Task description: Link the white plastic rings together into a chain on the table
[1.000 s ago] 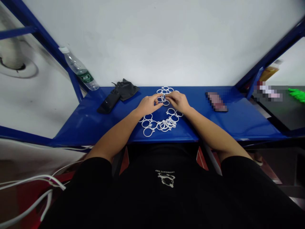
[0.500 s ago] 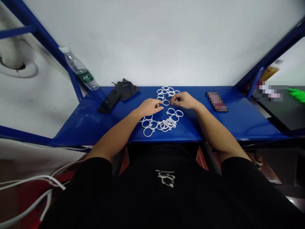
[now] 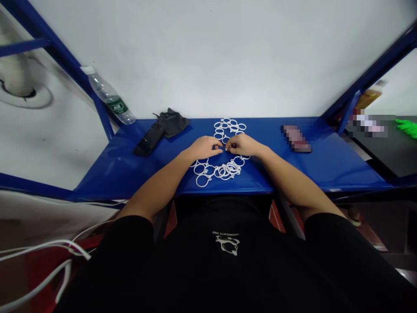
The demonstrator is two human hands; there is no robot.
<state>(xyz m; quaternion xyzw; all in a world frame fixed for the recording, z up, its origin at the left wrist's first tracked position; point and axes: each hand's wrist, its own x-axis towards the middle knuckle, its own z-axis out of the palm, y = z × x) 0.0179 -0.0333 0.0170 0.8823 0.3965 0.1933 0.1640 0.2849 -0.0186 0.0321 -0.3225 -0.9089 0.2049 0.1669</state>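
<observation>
White curtain rings with small eyelets lie on the blue tabletop (image 3: 107,169) in a far group (image 3: 241,127) and a nearer curved row (image 3: 202,180). My right hand (image 3: 243,144) is closed between the two groups, with a small white part of a curtain ring (image 3: 226,149) showing at its pinched fingertips; the rest of that ring is hidden. Just to its left, my left hand (image 3: 205,148) has thumb and fingers apart and nothing visible between them. Its fingertips point at the right hand's, a small gap away.
To the left are a black phone (image 3: 149,141), a crumpled black bag (image 3: 176,123) and a clear bottle (image 3: 112,98) leaning by the blue frame. A blurred-out phone-like object (image 3: 296,139) lies at right. The white wall (image 3: 208,61) rises behind the tabletop.
My right hand has moved left and nearer to me, its fingers closing on a white part; it now covers rings seen before. The left hand has barely moved.
</observation>
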